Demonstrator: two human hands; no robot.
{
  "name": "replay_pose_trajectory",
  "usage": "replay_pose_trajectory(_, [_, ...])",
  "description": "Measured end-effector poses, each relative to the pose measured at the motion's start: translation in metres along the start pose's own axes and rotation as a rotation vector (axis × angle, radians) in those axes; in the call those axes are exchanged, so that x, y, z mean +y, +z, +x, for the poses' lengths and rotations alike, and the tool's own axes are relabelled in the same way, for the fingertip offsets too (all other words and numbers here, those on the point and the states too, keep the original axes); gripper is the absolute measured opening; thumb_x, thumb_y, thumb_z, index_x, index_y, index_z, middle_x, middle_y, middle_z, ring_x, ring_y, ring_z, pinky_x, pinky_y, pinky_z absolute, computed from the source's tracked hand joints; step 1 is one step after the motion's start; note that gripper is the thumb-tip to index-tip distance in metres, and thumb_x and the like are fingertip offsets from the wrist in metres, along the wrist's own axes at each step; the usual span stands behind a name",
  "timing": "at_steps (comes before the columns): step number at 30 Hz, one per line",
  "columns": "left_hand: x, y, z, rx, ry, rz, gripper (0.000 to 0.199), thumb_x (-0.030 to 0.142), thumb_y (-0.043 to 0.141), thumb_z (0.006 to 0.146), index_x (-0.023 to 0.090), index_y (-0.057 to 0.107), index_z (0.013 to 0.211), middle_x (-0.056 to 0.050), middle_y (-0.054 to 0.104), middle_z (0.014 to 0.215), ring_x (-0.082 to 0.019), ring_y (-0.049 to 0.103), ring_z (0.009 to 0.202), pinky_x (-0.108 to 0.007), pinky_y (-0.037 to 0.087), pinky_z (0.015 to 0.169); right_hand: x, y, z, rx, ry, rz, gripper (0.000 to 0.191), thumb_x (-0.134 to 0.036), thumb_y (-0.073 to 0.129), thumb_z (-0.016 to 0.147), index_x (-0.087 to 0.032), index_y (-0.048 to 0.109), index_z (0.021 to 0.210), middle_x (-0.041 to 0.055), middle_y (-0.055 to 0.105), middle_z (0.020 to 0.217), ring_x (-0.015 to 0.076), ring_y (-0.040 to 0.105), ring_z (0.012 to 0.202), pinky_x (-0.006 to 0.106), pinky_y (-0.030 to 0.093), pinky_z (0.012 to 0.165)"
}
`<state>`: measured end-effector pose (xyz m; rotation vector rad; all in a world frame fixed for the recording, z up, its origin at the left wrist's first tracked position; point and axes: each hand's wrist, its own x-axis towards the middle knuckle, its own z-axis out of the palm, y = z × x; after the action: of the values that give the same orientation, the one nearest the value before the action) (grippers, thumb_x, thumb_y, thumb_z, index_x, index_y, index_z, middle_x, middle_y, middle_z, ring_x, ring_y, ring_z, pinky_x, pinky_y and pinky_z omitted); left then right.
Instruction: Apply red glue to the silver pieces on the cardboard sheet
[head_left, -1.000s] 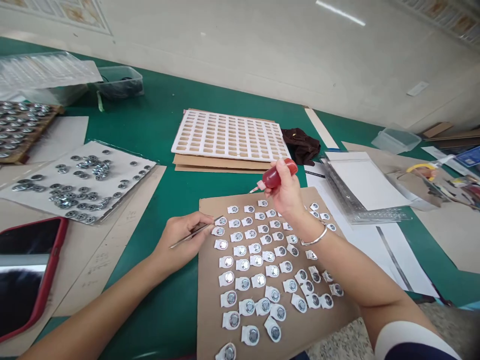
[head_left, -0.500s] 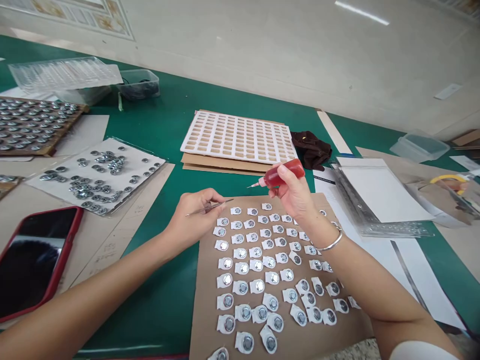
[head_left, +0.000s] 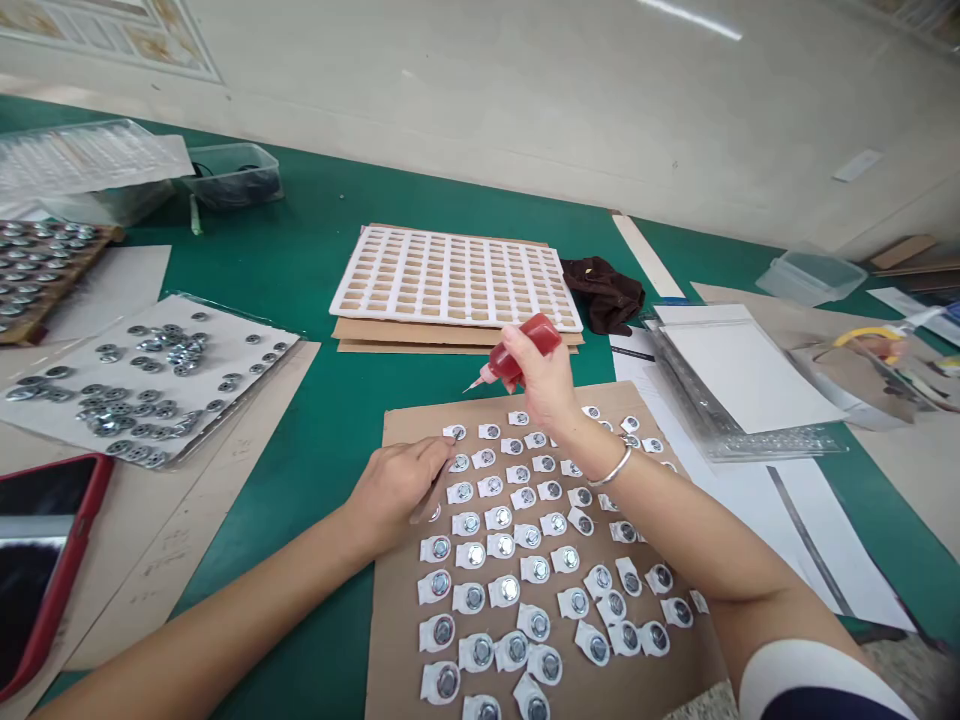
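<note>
My left hand [head_left: 401, 485] is closed around metal tweezers [head_left: 429, 500], whose tip reaches one of the small round metal pieces on white tabs [head_left: 454, 432] at the sheet's far left corner. Many such pieces lie in rough rows on a brown cardboard sheet [head_left: 401, 590]. Above the sheet's far edge, my right hand [head_left: 546, 385] grips a red squeeze bottle [head_left: 534, 345]. Its thin needle points left and down, apart from the pieces.
Behind the sheet lies a white grid tray [head_left: 457, 275] on cardboard. Loose metal discs [head_left: 142, 400] cover a white sheet at left, near a red-cased phone [head_left: 45, 560]. A dark cloth [head_left: 604, 292] and white boards [head_left: 750, 370] are at right.
My left hand has moved down onto the sheet, bringing the tweezers to a piece. The bottle in my right hand has shifted left and slightly lower. The view has turned a little.
</note>
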<state>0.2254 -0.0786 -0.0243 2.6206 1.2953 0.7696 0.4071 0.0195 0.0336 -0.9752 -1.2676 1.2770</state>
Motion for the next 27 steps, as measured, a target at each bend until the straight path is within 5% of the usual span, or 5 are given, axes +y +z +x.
replay_pose_trajectory(11, [0.003, -0.003, 0.005, -0.009, 0.115, 0.141, 0.016, 0.01, 0.041, 0.079, 0.012, 0.053, 0.091, -0.012, 0.069, 0.081, -0.02, 0.066, 0.063, -0.032, 0.055, 0.055, 0.014, 0.021, -0.006, -0.11, -0.025, -0.134, 0.032, -0.051, 0.063, 0.075, -0.02, 0.054, 0.075, -0.0033, 0.059, 0.052, 0.0143, 0.062, 0.049, 0.028, 0.051, 0.053])
replay_pose_trajectory(20, [0.017, 0.012, 0.003, -0.012, 0.151, 0.382, 0.024, -0.003, 0.035, 0.074, 0.014, 0.053, 0.072, -0.01, 0.063, 0.065, -0.019, 0.06, 0.052, -0.031, 0.051, 0.049, 0.034, 0.025, -0.014, -0.154, -0.145, -0.468, 0.031, -0.047, 0.071, 0.07, -0.022, 0.052, 0.071, -0.0008, 0.059, 0.056, 0.0163, 0.057, 0.054, 0.032, 0.05, 0.056])
replay_pose_trajectory(27, [0.021, 0.015, 0.004, 0.022, 0.191, 0.493, 0.026, -0.002, 0.035, 0.075, 0.011, 0.058, 0.075, -0.016, 0.068, 0.08, -0.018, 0.061, 0.053, -0.031, 0.051, 0.048, 0.036, 0.027, -0.018, -0.157, -0.321, -0.598, 0.028, -0.042, 0.07, 0.071, -0.021, 0.051, 0.065, -0.0008, 0.054, 0.063, 0.0137, 0.05, 0.057, 0.029, 0.045, 0.057])
